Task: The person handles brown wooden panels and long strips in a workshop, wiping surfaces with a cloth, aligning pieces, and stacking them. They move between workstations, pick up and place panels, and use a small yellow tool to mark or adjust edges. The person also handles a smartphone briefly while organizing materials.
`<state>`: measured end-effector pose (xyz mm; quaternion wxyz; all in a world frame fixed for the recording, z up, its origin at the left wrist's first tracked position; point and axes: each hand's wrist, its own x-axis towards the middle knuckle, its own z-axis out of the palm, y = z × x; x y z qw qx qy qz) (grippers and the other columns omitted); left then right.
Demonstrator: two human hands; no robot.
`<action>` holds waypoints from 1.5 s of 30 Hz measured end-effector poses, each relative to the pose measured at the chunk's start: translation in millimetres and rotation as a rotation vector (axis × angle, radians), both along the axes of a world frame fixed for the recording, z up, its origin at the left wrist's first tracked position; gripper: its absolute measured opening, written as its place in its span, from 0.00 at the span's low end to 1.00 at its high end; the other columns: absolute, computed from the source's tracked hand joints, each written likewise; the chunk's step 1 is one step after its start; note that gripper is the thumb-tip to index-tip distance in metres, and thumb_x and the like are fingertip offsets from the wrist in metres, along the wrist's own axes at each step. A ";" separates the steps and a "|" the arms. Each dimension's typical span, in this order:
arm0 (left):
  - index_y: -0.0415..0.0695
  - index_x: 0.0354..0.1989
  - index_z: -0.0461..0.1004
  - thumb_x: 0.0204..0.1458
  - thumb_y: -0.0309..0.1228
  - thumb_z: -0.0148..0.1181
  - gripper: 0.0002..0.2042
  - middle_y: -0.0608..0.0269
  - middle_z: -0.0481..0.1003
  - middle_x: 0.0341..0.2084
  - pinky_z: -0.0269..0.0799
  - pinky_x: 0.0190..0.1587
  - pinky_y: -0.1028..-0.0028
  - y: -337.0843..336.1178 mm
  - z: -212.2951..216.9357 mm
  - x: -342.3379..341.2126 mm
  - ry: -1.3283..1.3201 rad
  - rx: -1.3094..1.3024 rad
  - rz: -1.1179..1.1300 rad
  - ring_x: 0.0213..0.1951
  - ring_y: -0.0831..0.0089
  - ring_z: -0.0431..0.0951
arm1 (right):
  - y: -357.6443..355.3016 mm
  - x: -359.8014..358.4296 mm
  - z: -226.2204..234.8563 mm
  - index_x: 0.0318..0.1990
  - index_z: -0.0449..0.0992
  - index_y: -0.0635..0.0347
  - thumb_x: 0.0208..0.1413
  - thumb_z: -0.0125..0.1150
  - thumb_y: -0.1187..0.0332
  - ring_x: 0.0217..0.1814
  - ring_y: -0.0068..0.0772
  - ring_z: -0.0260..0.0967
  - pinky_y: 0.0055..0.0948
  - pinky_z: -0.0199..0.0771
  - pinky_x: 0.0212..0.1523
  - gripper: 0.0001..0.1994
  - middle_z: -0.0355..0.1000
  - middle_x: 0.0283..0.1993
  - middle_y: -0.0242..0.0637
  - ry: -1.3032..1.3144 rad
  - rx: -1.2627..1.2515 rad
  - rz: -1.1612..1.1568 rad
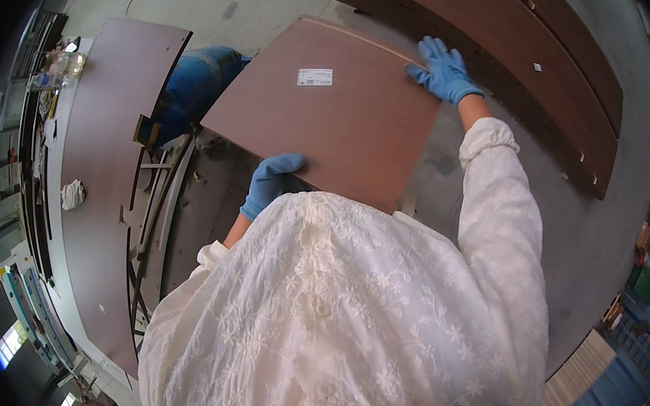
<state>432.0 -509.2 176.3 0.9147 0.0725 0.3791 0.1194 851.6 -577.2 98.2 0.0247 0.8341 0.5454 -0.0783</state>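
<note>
A brown wooden panel [333, 125] with a white printed label [314, 77] lies in front of my body, tilted in the view. My left hand [272, 181], in a blue glove, is closed around its near left edge; the fingers under the edge are hidden. At the panel's far right corner, my right hand [443, 71], gloved in blue too, is spread out with its fingers apart. Its thumb side touches the panel's edge.
Long brown boards [508, 48] lie on the floor at the far right. To my left runs a long brown table top [113, 149] with a crumpled white cloth [72, 194] on it. A blue bulky sack [198, 87] stands between table and panel.
</note>
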 end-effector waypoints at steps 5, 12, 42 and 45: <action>0.36 0.48 0.75 0.51 0.23 0.61 0.15 0.52 0.79 0.44 0.76 0.57 0.56 11.6 -27.3 6.8 -0.088 -0.001 0.055 0.45 0.58 0.80 | 13.7 -127.2 67.9 0.73 0.58 0.60 0.58 0.41 0.25 0.77 0.58 0.53 0.54 0.45 0.76 0.49 0.58 0.74 0.55 0.312 0.101 0.455; 0.37 0.47 0.77 0.52 0.22 0.60 0.13 0.55 0.79 0.46 0.73 0.59 0.61 25.3 -22.6 13.9 -0.259 0.066 -0.060 0.49 0.63 0.79 | 5.6 -163.0 85.3 0.70 0.64 0.54 0.60 0.57 0.39 0.67 0.55 0.65 0.49 0.66 0.68 0.37 0.62 0.71 0.51 0.430 0.459 0.579; 0.46 0.76 0.52 0.57 0.66 0.50 0.46 0.44 0.51 0.75 0.34 0.76 0.46 78.8 21.9 70.6 0.341 2.456 -0.692 0.76 0.45 0.47 | -73.8 -134.4 65.5 0.58 0.72 0.64 0.50 0.64 0.74 0.53 0.40 0.77 0.39 0.79 0.56 0.25 0.75 0.55 0.40 2.067 0.830 -0.700; 0.45 0.75 0.54 0.55 0.64 0.56 0.46 0.45 0.53 0.74 0.37 0.76 0.47 124.9 -1.3 59.4 0.243 2.486 -0.614 0.75 0.47 0.50 | -71.6 -136.7 76.8 0.57 0.73 0.63 0.49 0.63 0.74 0.51 0.37 0.77 0.37 0.79 0.53 0.24 0.75 0.52 0.38 1.965 0.803 -0.656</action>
